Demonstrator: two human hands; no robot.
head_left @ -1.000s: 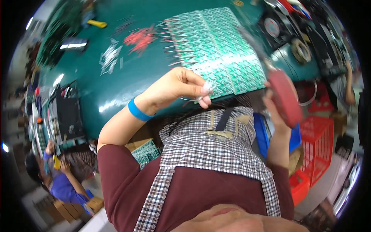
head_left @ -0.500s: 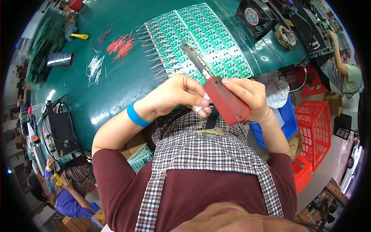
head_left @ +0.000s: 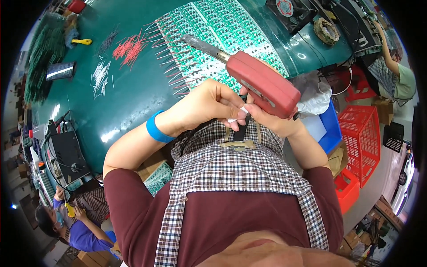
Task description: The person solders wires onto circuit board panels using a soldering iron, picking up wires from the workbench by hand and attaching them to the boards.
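Head view: the left hand (head_left: pixel 211 104) has thumb and fingers pinched on some small white bits (head_left: pixel 231 119), too tiny to make out properly. Right hand (head_left: pixel 272 122) has a red-handled tool (head_left: pixel 262 82) gripped, grey barrel pointing far left over the green circuit boards (head_left: pixel 235 33); can't tell if the tip touches them. Right thumb is right by the left fingertips. The boards lie beyond the hands on the green table (head_left: pixel 138 95), thin wires (head_left: pixel 171 69) sticking out along their left edge. Further left there's a red wire pile (head_left: pixel 129 50) with white strips (head_left: pixel 100 79) just nearer. Black fan (head_left: pixel 289 15) far right, blue bin (head_left: pixel 330 133) and red crate (head_left: pixel 360 147) to the near right.
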